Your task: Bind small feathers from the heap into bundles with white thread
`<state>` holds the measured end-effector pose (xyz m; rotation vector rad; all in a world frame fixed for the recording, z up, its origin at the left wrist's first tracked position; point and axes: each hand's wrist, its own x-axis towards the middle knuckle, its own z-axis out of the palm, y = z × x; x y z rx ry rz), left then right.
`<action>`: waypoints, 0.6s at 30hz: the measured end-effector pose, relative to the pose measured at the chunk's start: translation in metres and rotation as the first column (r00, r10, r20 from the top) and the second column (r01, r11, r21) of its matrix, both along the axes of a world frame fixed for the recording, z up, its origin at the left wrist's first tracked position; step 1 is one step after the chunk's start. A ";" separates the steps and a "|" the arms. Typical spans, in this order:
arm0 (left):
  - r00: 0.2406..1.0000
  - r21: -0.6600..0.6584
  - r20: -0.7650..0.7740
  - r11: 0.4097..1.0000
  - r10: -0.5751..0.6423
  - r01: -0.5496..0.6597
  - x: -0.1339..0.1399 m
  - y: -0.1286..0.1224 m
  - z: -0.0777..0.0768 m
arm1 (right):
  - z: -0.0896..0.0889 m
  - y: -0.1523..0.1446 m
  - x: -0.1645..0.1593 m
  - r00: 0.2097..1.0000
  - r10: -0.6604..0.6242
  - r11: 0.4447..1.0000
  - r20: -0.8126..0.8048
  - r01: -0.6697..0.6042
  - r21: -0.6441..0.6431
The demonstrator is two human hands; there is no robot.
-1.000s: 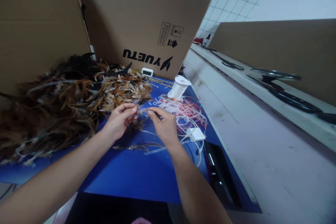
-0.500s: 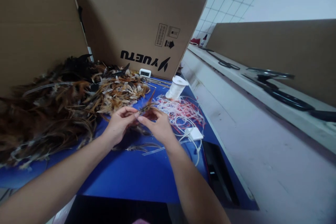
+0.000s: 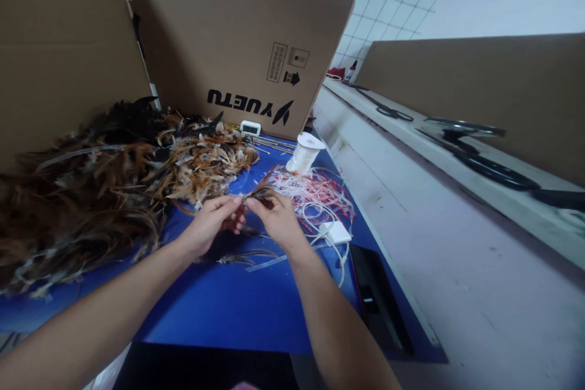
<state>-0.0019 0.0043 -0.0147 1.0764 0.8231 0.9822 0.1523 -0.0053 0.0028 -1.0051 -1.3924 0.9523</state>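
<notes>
Over the blue table (image 3: 214,317) my two hands meet, fingertips almost touching. My right hand (image 3: 276,216) is closed on a small bunch of brown feathers (image 3: 261,190), whose tips point up and away. Pinched at the pale base end of the same feathers is my left hand (image 3: 214,219), thumb against forefinger. A few loose dark feathers (image 3: 244,256) lie on the table just below my hands. To the left spreads a large heap of brown, black and white feathers (image 3: 183,164).
A white spool (image 3: 305,152) stands behind a tangle of white and red strips (image 3: 315,192). Right of my hands lie a white adapter (image 3: 335,232) with cable and a black device (image 3: 381,298). Cardboard (image 3: 237,30) walls the back; scissors (image 3: 395,113) rest on the ledge.
My left hand's fingers have shifted slightly and its lower fingers now curl beneath the feathers. The feathers stay between both hands. The whole view has moved a little.
</notes>
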 end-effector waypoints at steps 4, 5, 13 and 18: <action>0.999 0.010 0.024 1.000 -0.022 0.022 0.001 0.000 0.001 | -0.001 0.000 0.001 0.999 0.002 1.000 0.046 -0.003 0.019; 0.999 0.009 0.031 1.000 -0.013 0.013 0.001 0.000 0.001 | -0.001 0.001 0.002 0.999 -0.001 1.000 0.050 0.000 0.016; 0.995 -0.001 0.087 0.999 0.045 -0.045 -0.003 0.005 0.001 | -0.002 0.010 0.017 0.977 -0.200 0.979 0.072 0.201 -0.016; 0.990 -0.006 0.112 0.996 0.086 -0.086 -0.005 0.007 0.002 | -0.005 0.014 0.022 0.953 -0.279 0.960 0.117 0.279 0.017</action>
